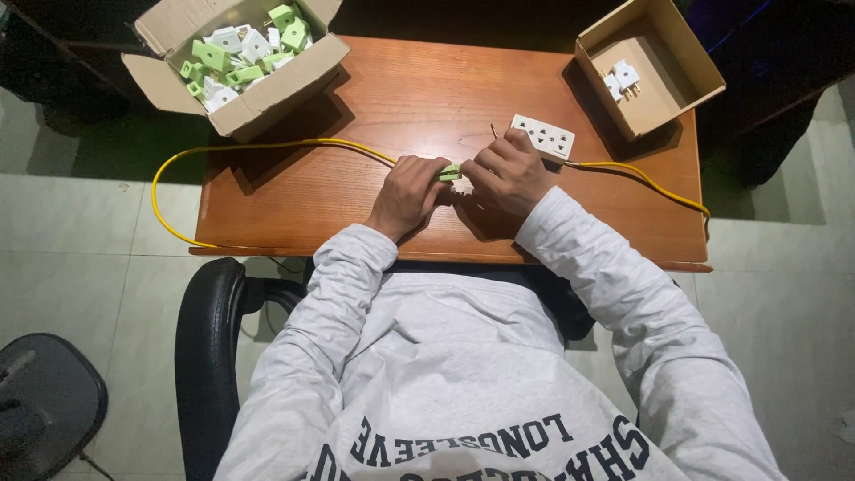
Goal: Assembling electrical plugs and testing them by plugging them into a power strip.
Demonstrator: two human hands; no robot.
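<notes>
While left hand (408, 193) and right hand (508, 171) pinch, green plug (450, 172) sits between grips.

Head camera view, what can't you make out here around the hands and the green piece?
- Green plug piece: mostly covered by left hand and right hand; shape unclear.
- Thin tool by the right hand: too small to identify.
- White socket strip: near end hidden behind the right hand.
- Yellow cable: end covered by the left hand.
</notes>
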